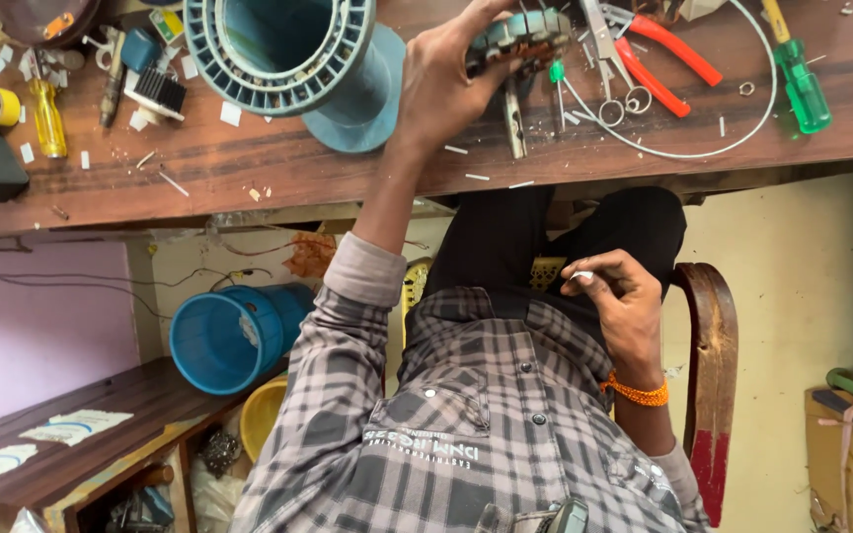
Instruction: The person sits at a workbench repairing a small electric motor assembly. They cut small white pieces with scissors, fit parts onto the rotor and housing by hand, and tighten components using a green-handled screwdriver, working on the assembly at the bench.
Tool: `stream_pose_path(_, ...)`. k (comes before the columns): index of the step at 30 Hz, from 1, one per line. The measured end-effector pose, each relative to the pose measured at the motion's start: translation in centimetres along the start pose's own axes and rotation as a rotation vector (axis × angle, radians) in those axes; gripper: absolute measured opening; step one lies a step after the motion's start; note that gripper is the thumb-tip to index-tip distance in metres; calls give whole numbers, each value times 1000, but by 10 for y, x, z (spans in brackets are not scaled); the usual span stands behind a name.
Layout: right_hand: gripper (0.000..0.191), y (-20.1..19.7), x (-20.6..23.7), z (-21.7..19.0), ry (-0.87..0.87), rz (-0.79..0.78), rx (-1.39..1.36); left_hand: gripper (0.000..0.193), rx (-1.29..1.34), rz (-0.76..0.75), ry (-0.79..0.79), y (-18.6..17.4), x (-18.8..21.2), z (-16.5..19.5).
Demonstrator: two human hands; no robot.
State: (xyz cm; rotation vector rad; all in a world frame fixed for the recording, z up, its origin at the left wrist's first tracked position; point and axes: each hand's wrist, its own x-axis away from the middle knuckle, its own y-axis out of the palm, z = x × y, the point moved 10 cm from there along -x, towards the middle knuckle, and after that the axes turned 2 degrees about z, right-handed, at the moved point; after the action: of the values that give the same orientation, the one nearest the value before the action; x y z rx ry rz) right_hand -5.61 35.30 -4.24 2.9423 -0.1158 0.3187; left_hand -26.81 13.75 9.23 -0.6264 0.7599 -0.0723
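The left hand (446, 84) wraps its fingers around a round motor stator (517, 38) with copper windings, holding it just above the wooden workbench (278, 163) near its far edge. The right hand (612, 296) rests on the lap below the bench's near edge, its fingertips pinched on a small pale sliver (581, 275). Just beside the stator lie red-handled pliers (665, 61), a white wire loop (733, 138) and a green screwdriver (800, 81). A large blue-grey spool (298, 59) stands on the stator's other side, and a yellow screwdriver (47, 116) lies towards the bench's far end.
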Motion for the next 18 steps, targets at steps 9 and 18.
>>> stream_pose_path(9,9,2,-39,-88,-414,142,230,46,1,-143,-46,10,-7,-11)
stream_pose_path(18,13,69,-128,-157,-998,199,427,48,-66,-179,-144,32,-4,-49)
